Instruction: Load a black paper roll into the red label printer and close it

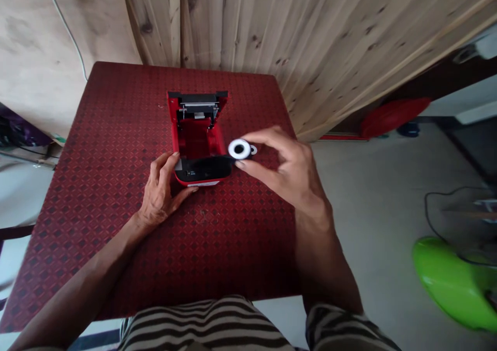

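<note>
A small red and black printer (pixel 204 171) sits on the table with its lid (pixel 198 100) raised, and its red inner compartment (pixel 194 139) is exposed. My left hand (pixel 161 185) grips the printer's front left corner, fingertips on the side and thumb along the front edge. Between the thumb and fingers of my right hand (pixel 289 162) is a small roll of white paper (pixel 233 149), with a dark hole at its core. The roll is above and beside the printer's right edge. A smaller white round piece (pixel 253 149) shows behind it, partly hidden.
The table (pixel 217 247) wears a red patterned cover. Behind it stands a wooden plank wall (pixel 240 25). On the floor to the right are a bright green plastic object (pixel 450 278), a dark cable (pixel 426 211) and a red round object (pixel 392 117).
</note>
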`<act>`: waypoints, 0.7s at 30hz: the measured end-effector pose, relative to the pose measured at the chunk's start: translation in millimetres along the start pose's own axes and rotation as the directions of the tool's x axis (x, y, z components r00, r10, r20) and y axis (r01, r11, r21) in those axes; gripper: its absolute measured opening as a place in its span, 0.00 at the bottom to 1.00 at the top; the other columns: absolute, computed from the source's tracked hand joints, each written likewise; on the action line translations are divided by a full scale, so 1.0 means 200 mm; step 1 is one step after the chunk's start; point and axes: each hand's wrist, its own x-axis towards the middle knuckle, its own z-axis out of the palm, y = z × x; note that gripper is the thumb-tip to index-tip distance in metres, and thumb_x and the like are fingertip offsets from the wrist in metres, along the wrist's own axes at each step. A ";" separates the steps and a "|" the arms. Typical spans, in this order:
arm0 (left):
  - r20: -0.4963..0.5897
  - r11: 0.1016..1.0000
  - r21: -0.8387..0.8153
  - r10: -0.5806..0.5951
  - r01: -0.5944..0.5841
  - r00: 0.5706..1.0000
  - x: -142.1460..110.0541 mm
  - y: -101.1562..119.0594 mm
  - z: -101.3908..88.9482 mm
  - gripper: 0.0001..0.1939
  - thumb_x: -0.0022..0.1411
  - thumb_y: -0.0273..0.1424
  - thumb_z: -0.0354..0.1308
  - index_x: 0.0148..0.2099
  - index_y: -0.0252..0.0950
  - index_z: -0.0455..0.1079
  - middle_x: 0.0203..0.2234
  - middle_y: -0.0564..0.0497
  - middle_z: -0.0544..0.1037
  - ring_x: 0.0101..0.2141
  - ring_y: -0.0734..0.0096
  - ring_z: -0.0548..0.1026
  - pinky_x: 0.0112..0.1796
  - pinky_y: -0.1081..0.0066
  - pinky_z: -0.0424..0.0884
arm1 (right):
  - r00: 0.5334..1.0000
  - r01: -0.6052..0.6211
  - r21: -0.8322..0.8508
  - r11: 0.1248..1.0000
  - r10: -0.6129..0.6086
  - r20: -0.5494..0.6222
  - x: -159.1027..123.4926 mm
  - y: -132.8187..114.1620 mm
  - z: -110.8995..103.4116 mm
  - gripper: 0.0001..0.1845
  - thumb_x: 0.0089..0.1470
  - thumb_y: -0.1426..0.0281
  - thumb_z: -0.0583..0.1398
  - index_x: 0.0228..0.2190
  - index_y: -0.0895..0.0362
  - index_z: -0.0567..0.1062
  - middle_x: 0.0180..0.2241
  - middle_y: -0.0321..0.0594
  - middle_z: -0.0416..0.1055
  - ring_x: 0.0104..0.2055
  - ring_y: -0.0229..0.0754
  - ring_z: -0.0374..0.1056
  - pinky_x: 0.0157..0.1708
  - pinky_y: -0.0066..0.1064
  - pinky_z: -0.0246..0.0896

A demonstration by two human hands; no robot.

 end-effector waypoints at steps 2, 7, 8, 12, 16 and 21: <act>-0.002 1.000 0.002 -0.004 0.004 1.000 0.00 0.00 0.00 0.50 0.66 0.49 0.68 0.79 0.40 0.46 0.63 0.34 0.69 0.64 0.47 0.70 0.61 0.47 0.77 | 0.993 -0.115 0.158 0.981 0.115 0.009 -0.16 0.07 -0.01 0.16 0.57 0.62 0.72 0.47 0.49 0.82 0.44 0.37 0.84 0.45 0.46 0.79 0.47 0.39 0.74; -0.002 1.000 0.019 -0.017 0.017 1.000 0.00 -0.01 0.00 0.51 0.65 0.52 0.68 0.78 0.40 0.48 0.63 0.35 0.69 0.63 0.45 0.71 0.60 0.45 0.77 | 0.932 -0.362 0.316 0.877 0.345 0.109 -0.46 0.22 0.15 0.15 0.56 0.66 0.69 0.46 0.50 0.82 0.47 0.40 0.85 0.49 0.47 0.81 0.53 0.43 0.74; -0.005 1.000 0.023 -0.008 0.008 1.000 0.00 -0.01 0.00 0.51 0.64 0.52 0.69 0.78 0.40 0.48 0.63 0.35 0.69 0.63 0.45 0.71 0.61 0.45 0.76 | 0.920 -0.390 0.329 0.860 0.374 0.114 -0.49 0.23 0.19 0.15 0.56 0.66 0.69 0.47 0.50 0.82 0.48 0.40 0.85 0.50 0.48 0.81 0.54 0.44 0.74; -0.017 0.999 0.029 0.028 -0.028 0.999 0.02 -0.02 -0.01 0.52 0.63 0.52 0.70 0.78 0.40 0.49 0.62 0.35 0.70 0.62 0.46 0.72 0.60 0.45 0.76 | 0.889 -0.456 0.302 0.837 0.441 0.120 -0.54 0.23 0.27 0.16 0.55 0.66 0.69 0.47 0.48 0.81 0.48 0.40 0.85 0.50 0.50 0.81 0.55 0.49 0.75; -0.009 0.999 0.031 0.038 -0.038 0.999 0.03 -0.02 -0.02 0.53 0.62 0.52 0.71 0.78 0.42 0.49 0.62 0.36 0.70 0.61 0.47 0.72 0.60 0.47 0.76 | 0.898 -0.440 0.295 0.848 0.405 0.174 -0.53 0.23 0.18 0.22 0.54 0.64 0.71 0.51 0.46 0.81 0.53 0.41 0.83 0.53 0.50 0.80 0.59 0.51 0.74; -0.012 0.999 0.022 0.046 -0.046 0.999 0.04 -0.01 -0.03 0.54 0.61 0.50 0.72 0.78 0.41 0.49 0.61 0.36 0.70 0.62 0.46 0.71 0.59 0.49 0.77 | 0.896 -0.439 0.347 0.829 0.434 0.095 -0.43 0.35 0.03 0.19 0.60 0.57 0.68 0.51 0.49 0.81 0.52 0.44 0.83 0.51 0.49 0.80 0.54 0.47 0.76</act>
